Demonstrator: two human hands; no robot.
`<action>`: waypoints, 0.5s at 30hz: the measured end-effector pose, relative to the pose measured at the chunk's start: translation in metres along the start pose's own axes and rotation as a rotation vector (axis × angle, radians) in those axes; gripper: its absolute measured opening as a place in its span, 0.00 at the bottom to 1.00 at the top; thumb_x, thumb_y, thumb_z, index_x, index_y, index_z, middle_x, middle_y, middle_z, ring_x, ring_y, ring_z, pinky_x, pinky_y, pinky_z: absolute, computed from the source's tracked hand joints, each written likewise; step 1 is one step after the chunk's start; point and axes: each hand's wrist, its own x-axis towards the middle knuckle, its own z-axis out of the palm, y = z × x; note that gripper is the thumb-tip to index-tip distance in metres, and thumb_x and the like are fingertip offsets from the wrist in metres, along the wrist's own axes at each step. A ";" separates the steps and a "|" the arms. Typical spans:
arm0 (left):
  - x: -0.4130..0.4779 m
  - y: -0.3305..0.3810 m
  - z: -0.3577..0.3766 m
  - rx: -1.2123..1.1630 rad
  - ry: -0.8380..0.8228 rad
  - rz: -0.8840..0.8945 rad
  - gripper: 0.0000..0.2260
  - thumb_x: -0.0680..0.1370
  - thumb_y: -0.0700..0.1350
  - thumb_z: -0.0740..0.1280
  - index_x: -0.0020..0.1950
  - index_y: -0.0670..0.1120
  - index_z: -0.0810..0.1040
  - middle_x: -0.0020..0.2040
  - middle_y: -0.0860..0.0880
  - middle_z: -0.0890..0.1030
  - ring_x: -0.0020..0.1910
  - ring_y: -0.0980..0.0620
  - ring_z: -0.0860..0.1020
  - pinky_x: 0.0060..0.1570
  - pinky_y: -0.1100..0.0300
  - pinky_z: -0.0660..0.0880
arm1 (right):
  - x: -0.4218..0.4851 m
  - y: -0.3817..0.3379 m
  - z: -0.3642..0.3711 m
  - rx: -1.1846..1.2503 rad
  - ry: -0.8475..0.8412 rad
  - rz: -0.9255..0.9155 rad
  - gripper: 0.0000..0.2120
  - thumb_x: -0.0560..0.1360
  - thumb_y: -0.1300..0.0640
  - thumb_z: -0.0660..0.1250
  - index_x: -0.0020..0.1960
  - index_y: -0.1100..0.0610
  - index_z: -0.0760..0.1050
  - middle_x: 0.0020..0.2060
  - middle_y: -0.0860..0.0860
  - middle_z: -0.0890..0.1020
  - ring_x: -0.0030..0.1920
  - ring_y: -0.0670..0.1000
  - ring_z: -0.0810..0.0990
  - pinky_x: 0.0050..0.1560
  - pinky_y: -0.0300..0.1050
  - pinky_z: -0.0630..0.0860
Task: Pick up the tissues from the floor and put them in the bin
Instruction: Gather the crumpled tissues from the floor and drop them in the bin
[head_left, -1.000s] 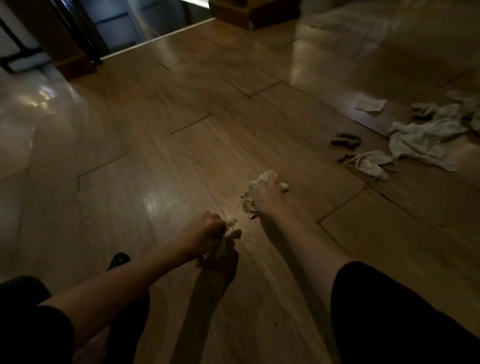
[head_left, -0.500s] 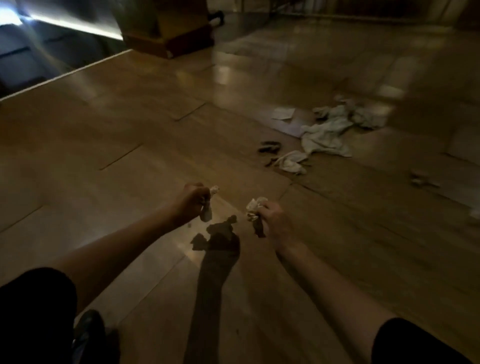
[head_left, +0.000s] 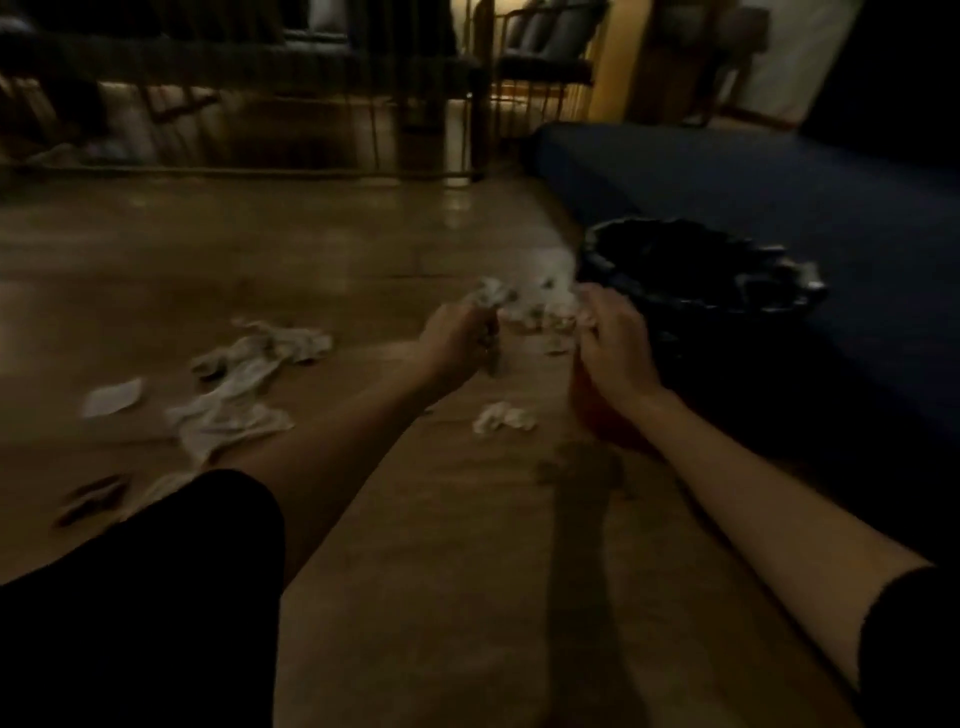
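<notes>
My left hand (head_left: 457, 332) is closed around a crumpled white tissue (head_left: 491, 296) that sticks out above the fist. My right hand (head_left: 613, 343) grips another crumpled tissue (head_left: 563, 309), held just left of the bin (head_left: 696, 280). The bin is a red bucket lined with a black bag, standing on the wooden floor right of my hands. A small tissue ball (head_left: 501, 418) lies on the floor below and between my hands. The picture is dim and blurred.
A pile of white cloth or tissues (head_left: 244, 384) and a flat paper scrap (head_left: 111, 397) lie on the floor at left. A dark blue mattress (head_left: 779, 208) runs along the right behind the bin. Chairs with metal legs (head_left: 540, 78) stand at the back.
Both hands lifted off the floor with tissues in them. My view swung right, bringing the bin and blue mattress into sight; the hands now sit close to the bin.
</notes>
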 end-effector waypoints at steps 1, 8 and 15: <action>0.027 0.023 0.007 -0.025 0.019 0.048 0.09 0.66 0.33 0.66 0.45 0.39 0.78 0.44 0.39 0.83 0.45 0.40 0.80 0.41 0.49 0.77 | 0.013 0.018 -0.020 -0.020 0.050 0.042 0.17 0.74 0.69 0.58 0.61 0.62 0.72 0.57 0.62 0.77 0.58 0.60 0.74 0.59 0.50 0.69; 0.169 0.140 0.057 -0.157 0.113 0.179 0.16 0.70 0.34 0.62 0.58 0.39 0.70 0.55 0.37 0.77 0.53 0.38 0.75 0.46 0.49 0.71 | 0.073 0.126 -0.075 -0.112 0.053 0.304 0.10 0.74 0.68 0.59 0.53 0.65 0.74 0.53 0.63 0.74 0.52 0.61 0.75 0.50 0.44 0.69; 0.200 0.117 0.112 0.101 -0.189 0.146 0.14 0.72 0.36 0.60 0.56 0.38 0.75 0.54 0.37 0.79 0.55 0.36 0.74 0.53 0.49 0.71 | 0.073 0.144 -0.055 -0.199 -0.298 0.476 0.11 0.74 0.56 0.62 0.54 0.59 0.75 0.51 0.59 0.78 0.49 0.60 0.77 0.45 0.50 0.76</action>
